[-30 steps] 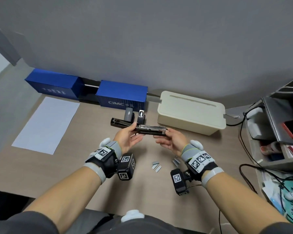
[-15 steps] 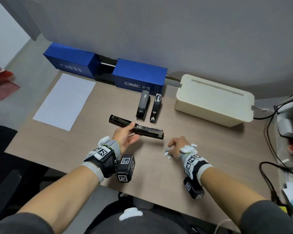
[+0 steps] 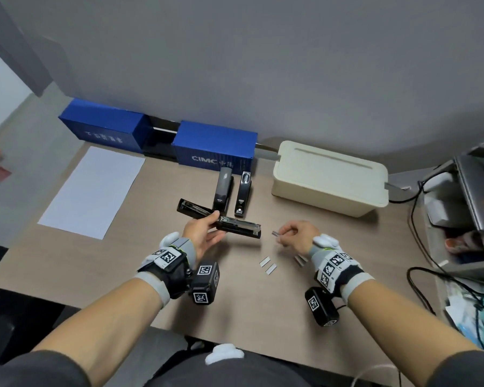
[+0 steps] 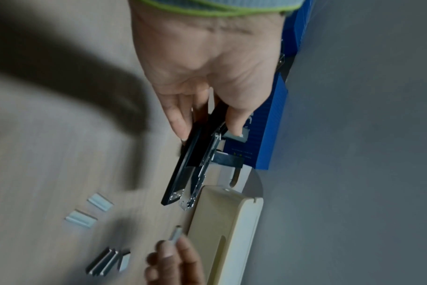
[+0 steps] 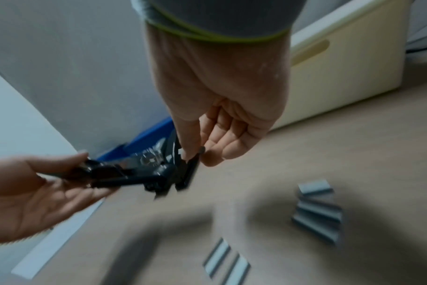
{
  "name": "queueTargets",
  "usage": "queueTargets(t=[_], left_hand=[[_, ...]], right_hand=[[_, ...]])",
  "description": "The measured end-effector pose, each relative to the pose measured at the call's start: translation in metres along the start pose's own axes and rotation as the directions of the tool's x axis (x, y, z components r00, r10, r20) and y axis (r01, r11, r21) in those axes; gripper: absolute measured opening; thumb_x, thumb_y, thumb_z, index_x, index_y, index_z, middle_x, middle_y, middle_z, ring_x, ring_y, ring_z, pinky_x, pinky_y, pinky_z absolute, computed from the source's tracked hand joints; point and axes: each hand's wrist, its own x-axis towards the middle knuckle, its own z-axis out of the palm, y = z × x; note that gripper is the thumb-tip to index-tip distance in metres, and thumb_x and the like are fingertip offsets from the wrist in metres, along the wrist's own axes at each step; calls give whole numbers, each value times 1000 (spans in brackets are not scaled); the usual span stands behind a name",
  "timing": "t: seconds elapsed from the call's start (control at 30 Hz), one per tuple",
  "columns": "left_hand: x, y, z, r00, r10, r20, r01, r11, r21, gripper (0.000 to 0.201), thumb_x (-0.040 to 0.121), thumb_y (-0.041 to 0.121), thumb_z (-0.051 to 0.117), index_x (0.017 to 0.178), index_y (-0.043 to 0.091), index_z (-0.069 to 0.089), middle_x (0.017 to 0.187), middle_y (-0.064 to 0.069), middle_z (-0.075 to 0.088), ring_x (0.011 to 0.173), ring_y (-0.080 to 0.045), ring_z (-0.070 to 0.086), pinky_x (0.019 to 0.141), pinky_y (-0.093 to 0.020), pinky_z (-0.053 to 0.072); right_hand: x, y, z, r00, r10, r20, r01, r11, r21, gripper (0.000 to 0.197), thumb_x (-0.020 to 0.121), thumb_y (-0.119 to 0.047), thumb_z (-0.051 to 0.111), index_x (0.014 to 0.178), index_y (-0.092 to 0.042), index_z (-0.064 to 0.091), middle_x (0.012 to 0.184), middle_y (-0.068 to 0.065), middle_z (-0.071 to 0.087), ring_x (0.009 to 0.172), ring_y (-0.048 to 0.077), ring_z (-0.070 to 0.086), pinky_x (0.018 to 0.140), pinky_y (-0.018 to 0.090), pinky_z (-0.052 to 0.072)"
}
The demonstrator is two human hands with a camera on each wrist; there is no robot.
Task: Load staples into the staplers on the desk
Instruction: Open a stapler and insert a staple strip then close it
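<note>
My left hand (image 3: 206,229) grips a black stapler (image 3: 221,220) swung open above the desk, thumb on top and fingers underneath; its metal staple channel (image 4: 202,169) lies bare. My right hand (image 3: 284,234) pinches a short grey staple strip (image 3: 275,233) between thumb and forefinger, a little right of the stapler's open end and apart from it. Two more black staplers (image 3: 222,189) (image 3: 243,194) lie shut side by side behind. Loose staple strips (image 3: 267,265) lie on the desk below my hands, and a small pile of strips (image 5: 317,214) lies under my right wrist.
A cream box (image 3: 330,177) stands at the back right, two blue boxes (image 3: 215,148) along the wall, a white sheet (image 3: 92,191) at the left. A grey tray with cables (image 3: 458,219) crowds the right edge.
My right hand let go of the stapler, dropped to the strips on the desk, and now is raised with one strip pinched. My left hand kept holding the open stapler.
</note>
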Motion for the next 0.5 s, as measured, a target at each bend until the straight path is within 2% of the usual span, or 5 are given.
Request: queueTargets(t=[0.1, 0.2, 0.27, 0.37, 0.5], left_hand=[[-2, 3, 16, 999, 1, 40, -1, 1000, -2, 43, 93, 22, 66, 129, 0, 59, 125, -16, 68, 96, -30, 69, 76, -30, 58], [-5, 6, 33, 996, 12, 88, -12, 1000, 0, 44, 91, 19, 67, 129, -1, 58, 124, -16, 68, 96, -32, 70, 68, -27, 60], [-7, 7, 43, 993, 29, 115, -29, 1000, 2, 43, 91, 17, 68, 128, -3, 59, 124, -17, 68, 100, -34, 70, 71, -28, 61], [-10, 8, 54, 989, 55, 136, -57, 998, 13, 42, 90, 17, 69, 126, -4, 61, 123, -19, 68, 107, -35, 69, 78, -30, 61], [-12, 9, 58, 987, 70, 148, -71, 998, 0, 39, 90, 18, 70, 122, -3, 63, 122, -20, 69, 107, -34, 70, 77, -29, 61]], right_hand=[[-4, -23, -19, 996, -88, -32, 91, 992, 93, 18, 73, -10, 79, 90, -13, 74, 68, -1, 68, 51, -1, 59, 57, 10, 46], [-6, -46, -28, 975, -201, -94, 205, 978, 36, 19, 72, -17, 80, 90, -20, 76, 73, -7, 68, 62, -2, 59, 59, 5, 42], [-7, -58, -29, 960, -256, -115, 255, 967, -21, 19, 72, -19, 79, 90, -23, 75, 76, -8, 67, 67, 2, 58, 58, 1, 39], [-6, -71, -23, 946, -300, -123, 282, 949, -143, 15, 72, -25, 76, 87, -27, 74, 84, -5, 66, 75, 10, 60, 62, 8, 39], [-6, -75, -17, 938, -328, -112, 299, 929, -219, 10, 73, -30, 73, 83, -29, 73, 89, -5, 66, 77, 11, 59, 69, 21, 40]])
